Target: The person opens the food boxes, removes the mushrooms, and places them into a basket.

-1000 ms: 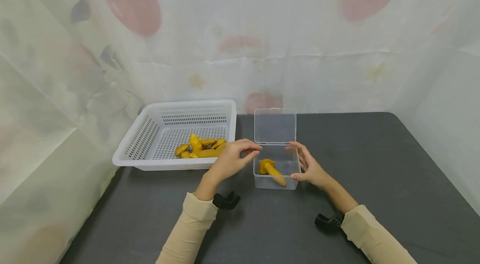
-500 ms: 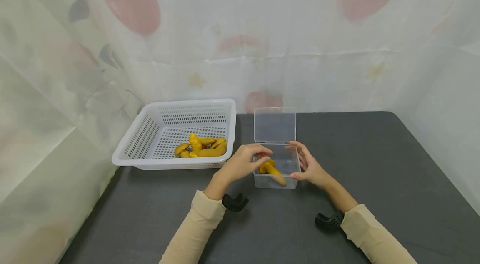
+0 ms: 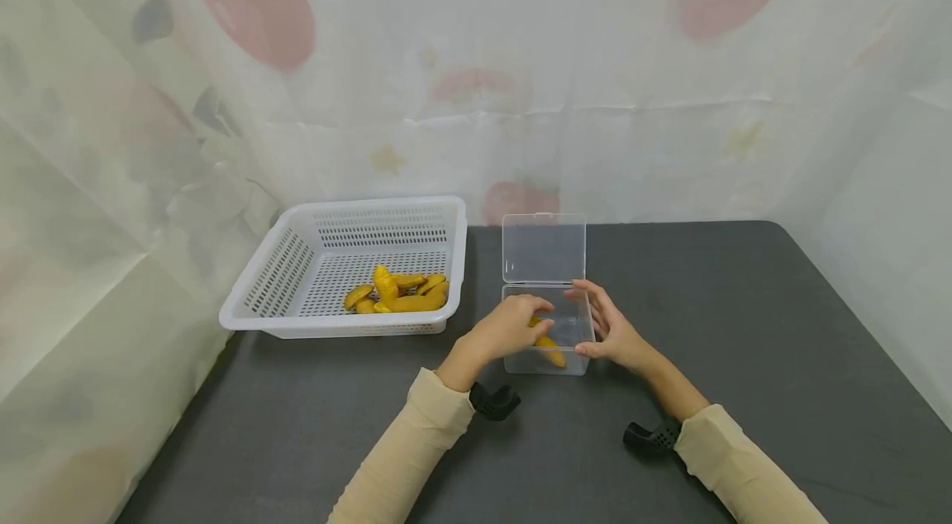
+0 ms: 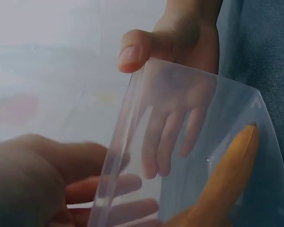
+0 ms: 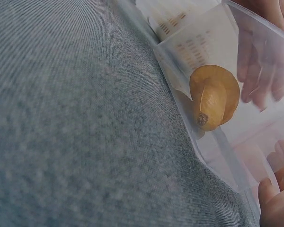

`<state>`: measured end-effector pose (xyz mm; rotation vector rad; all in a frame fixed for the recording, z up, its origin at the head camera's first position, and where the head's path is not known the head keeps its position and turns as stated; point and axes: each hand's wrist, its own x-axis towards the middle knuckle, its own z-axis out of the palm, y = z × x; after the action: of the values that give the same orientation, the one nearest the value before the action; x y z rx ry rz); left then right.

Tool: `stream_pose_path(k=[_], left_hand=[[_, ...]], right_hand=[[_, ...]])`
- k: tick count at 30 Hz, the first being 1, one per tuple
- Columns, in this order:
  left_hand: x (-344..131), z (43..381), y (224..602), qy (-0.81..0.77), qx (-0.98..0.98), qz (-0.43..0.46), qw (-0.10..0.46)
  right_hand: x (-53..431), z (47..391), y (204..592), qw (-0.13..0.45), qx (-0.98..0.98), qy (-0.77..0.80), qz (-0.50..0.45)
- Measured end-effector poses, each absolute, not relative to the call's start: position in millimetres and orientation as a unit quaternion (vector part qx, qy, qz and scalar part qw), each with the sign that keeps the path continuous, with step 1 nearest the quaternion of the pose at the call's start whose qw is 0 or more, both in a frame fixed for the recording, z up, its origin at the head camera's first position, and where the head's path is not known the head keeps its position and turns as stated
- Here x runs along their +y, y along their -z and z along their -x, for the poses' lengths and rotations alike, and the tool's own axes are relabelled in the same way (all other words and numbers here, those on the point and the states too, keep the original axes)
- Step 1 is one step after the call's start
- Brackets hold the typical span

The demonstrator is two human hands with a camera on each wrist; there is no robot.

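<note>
A clear plastic box (image 3: 523, 364) stands on the dark table with its lid (image 3: 545, 250) raised at the back. Inside lies one yellow mushroom (image 5: 215, 97), its cap mostly covered by my left hand in the head view. My left hand (image 3: 506, 330) reaches over the box's left wall, fingers loosely bent above the mushroom and holding nothing that I can see. My right hand (image 3: 621, 338) holds the box's right side. In the left wrist view its thumb (image 4: 132, 54) hooks over the rim and its fingers lie along the outside of the wall.
To the left of the box stands a white perforated basket (image 3: 335, 329). Several yellow mushrooms (image 3: 416, 303) lie in its near right part. Dark table surface (image 3: 729, 326) extends to the right. A printed curtain (image 3: 476, 36) hangs behind the table.
My left hand has moved right and slightly down, from beside the box's left rim to inside it, over the mushroom. My right hand and the box have stayed put.
</note>
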<state>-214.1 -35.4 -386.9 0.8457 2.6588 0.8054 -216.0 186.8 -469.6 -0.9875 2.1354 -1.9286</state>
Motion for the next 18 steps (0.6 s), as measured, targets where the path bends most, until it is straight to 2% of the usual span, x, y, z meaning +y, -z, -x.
stream_pose_path(k=[10, 18], left_hand=[[-25, 217, 382, -0.207, 0.939, -0.236, 0.143], [-25, 217, 379, -0.229, 0.927, -0.26, 0.146]], right_hand=[[185, 216, 469, 0.052, 0.702, 0.634, 0.319], [186, 216, 469, 0.048, 0.703, 0.631, 0.324]])
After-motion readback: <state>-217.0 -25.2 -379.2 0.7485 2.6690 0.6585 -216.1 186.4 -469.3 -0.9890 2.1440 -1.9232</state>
